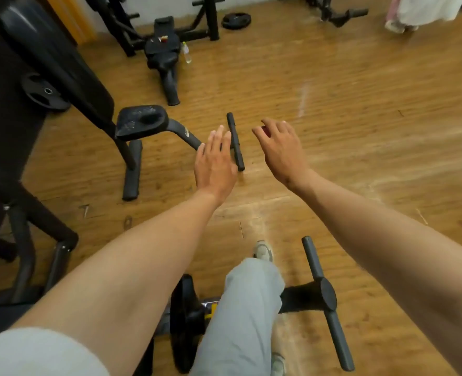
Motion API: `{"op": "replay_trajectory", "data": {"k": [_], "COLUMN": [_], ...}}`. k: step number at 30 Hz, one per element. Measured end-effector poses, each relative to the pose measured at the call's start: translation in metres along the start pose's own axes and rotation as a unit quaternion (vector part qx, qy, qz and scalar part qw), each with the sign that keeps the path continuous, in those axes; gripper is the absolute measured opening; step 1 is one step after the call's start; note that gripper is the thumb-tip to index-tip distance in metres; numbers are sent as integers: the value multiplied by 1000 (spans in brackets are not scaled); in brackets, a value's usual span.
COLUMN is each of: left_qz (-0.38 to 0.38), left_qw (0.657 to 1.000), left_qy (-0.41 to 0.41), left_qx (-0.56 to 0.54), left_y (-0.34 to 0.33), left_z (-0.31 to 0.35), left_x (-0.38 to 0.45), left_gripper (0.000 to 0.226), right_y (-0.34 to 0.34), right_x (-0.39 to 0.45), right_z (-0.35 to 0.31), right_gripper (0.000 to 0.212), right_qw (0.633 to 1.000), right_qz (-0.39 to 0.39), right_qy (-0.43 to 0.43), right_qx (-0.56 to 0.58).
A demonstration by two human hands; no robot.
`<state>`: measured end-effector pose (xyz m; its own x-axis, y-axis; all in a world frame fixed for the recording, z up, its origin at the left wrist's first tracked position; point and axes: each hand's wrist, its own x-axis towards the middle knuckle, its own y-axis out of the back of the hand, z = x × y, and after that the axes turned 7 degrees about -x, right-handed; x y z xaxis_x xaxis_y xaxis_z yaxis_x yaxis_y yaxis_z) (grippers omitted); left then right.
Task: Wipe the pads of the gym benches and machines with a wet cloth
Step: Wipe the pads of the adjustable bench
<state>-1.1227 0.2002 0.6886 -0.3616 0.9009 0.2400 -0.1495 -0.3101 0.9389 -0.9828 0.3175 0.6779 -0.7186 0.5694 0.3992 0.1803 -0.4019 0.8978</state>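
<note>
My left hand (215,161) is stretched out in front of me, flat, fingers straight, holding nothing. My right hand (280,147) reaches forward beside it with fingers curled over a small red thing (265,130), mostly hidden, so I cannot tell whether it is the cloth. Ahead and left stands a black bench with a scuffed, dusty seat pad (141,122) and a long tilted back pad (53,58). Its foot bar (235,142) lies just beyond my left fingertips. A black roller pad (185,321) sits by my grey trouser leg (246,308).
Wooden floor (360,118) stretches open to the right. Another black bench (163,50) with a water bottle (186,52) beside it stands farther back. Weight plates (45,90) (236,20) lie near the racks. A person's feet and pale garment (414,14) show top right. A bar (324,299) crosses at the bottom.
</note>
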Motion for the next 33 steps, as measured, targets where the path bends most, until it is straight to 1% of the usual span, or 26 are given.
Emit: {"op": "replay_trajectory", "data": {"k": [2, 3, 6, 9, 12, 14, 17, 20, 23, 26, 30, 33], "left_qz": [13, 22, 35, 44, 32, 24, 9, -4, -7, -14, -7, -8], "left_qw": [1000, 999, 998, 998, 996, 994, 988, 982, 977, 971, 956, 937], "left_qy": [14, 24, 45, 50, 82, 106, 142, 176, 201, 226, 287, 344], "left_qx": [-1, 0, 0, 12, 21, 34, 53, 60, 77, 77, 59, 57], "left_y": [0, -1, -5, -18, -31, -35, -38, -34, -35, -41, -61, -84], "left_z": [-13, -22, -51, -89, -137, -172, -212, -243, -275, -303, -346, -378], "left_x": [30, 48, 113, 194, 272, 313, 357, 393, 429, 454, 493, 513], "left_gripper": [76, 76, 74, 74, 76, 77, 76, 77, 78, 76, 77, 78], "right_y": [-12, -18, -37, -71, -112, -136, -169, -193, -218, -245, -296, -340], "right_x": [33, 51, 118, 207, 306, 362, 426, 475, 527, 574, 647, 690], "right_z": [5, 7, 15, 18, 9, -5, -21, -34, -41, -51, -75, -101], "right_gripper": [63, 63, 52, 47, 46, 47, 43, 41, 41, 38, 39, 41], "right_qw": [1000, 999, 999, 995, 991, 987, 979, 969, 960, 953, 941, 925], "right_qz": [-6, -8, -5, 17, 26, 11, 10, -11, -27, -46, -87, -112], "right_qy": [24, 31, 47, 98, 98, 112, 139, 177, 222, 243, 281, 321], "right_qx": [-7, -10, 2, 5, 83, 119, 151, 172, 169, 174, 170, 173]}}
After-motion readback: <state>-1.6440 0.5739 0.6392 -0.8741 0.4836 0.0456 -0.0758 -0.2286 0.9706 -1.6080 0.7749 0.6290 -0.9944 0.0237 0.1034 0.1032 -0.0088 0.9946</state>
